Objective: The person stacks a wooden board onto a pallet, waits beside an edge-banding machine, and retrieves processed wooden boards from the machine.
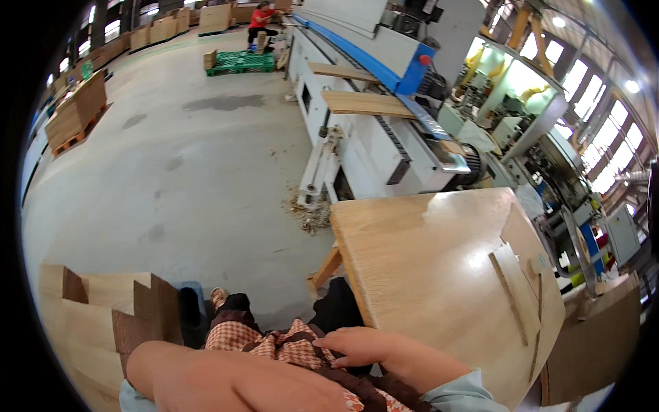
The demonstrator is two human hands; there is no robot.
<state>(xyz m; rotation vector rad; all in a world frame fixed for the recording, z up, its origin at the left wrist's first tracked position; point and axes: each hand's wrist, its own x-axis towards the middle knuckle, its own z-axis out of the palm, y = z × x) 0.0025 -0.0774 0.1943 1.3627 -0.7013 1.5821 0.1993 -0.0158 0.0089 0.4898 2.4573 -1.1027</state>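
My right hand point(353, 345) rests over my lap on the checked red-and-white apron point(230, 338), fingers stretched out and holding nothing that shows. Across the bottom runs my bare left forearm point(240, 381); the hand at its end lies beyond the lower edge. Close by on the right stands a wooden table point(419, 261) with a pale, glossy top. A light flat board piece point(515, 271) and thin wood strips point(508, 299) lie toward its right side. To my left are stacked wooden planks point(89, 329), next to a blue-grey bin point(191, 305).
Ahead is a long white-and-blue machine point(357, 130) with planks point(367, 104) across it. Wood scraps point(312, 214) litter the floor beside it. A person in red point(261, 19) sits far off near a green pallet point(240, 62). A board stack point(77, 113) stands at left.
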